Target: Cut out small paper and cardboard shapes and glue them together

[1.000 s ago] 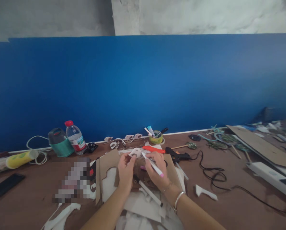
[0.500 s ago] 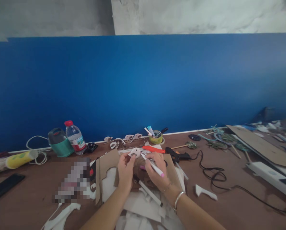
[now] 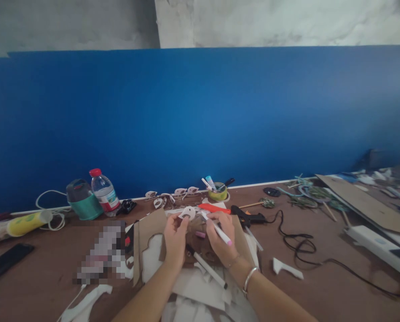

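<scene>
Below the blue wall (image 3: 200, 116), our brown table (image 3: 287, 299) carries cut cardboard (image 3: 151, 219) and white scraps (image 3: 196, 286); a black glue gun (image 3: 250, 218) lies just beside our right hand (image 3: 220, 246). Pixelation hides an object (image 3: 102, 252) at left. Our right fingers grasp a white marker (image 3: 221, 233). Our left hand (image 3: 174, 235) pinches a small white cutout (image 3: 188, 210), partly covered, just left of the marker's tip; whether they touch, we cannot tell.

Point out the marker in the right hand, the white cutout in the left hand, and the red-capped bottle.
Marker (image 3: 222, 235), head view: on its white barrel.
White cutout (image 3: 187, 211), head view: on its flat face.
Red-capped bottle (image 3: 106, 197), head view: on its label.
</scene>
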`<state>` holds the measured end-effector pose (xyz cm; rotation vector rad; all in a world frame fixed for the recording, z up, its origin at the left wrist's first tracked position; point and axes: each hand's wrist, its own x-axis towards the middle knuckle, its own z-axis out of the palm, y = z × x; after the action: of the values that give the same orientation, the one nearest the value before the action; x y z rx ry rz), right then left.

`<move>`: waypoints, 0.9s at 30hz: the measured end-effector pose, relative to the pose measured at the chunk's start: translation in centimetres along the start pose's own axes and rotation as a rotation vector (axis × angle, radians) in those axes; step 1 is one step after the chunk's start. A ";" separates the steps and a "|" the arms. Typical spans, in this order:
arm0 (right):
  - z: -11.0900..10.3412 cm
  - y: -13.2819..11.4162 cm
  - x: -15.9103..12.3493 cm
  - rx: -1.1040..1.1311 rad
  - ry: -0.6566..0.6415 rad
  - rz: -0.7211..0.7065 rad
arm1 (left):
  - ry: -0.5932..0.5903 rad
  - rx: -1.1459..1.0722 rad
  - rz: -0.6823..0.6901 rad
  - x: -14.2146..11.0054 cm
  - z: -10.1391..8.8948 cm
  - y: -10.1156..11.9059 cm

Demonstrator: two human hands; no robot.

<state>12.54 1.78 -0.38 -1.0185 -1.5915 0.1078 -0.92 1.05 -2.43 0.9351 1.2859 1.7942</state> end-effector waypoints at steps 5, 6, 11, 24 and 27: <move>0.1 0.1 -0.1 0.001 -0.040 -0.042 | 0.009 -0.017 0.001 0.0 0.1 -0.1; 0.2 0.1 -0.1 -0.003 -0.056 -0.054 | 0.012 -0.012 0.001 0.0 0.1 -0.1; 0.4 0.2 -0.2 -0.005 -0.080 -0.071 | 0.004 0.006 0.016 -0.1 0.1 0.0; 0.3 -0.1 0.0 -0.016 -0.078 -0.047 | -0.008 0.001 0.016 0.0 0.0 -0.1; 0.2 -0.1 0.0 -0.016 -0.077 -0.040 | -0.007 -0.013 0.017 0.0 0.0 -0.1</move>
<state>12.29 1.86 -0.37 -1.0048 -1.6846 0.1086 -0.87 1.09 -2.50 0.9470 1.2643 1.8082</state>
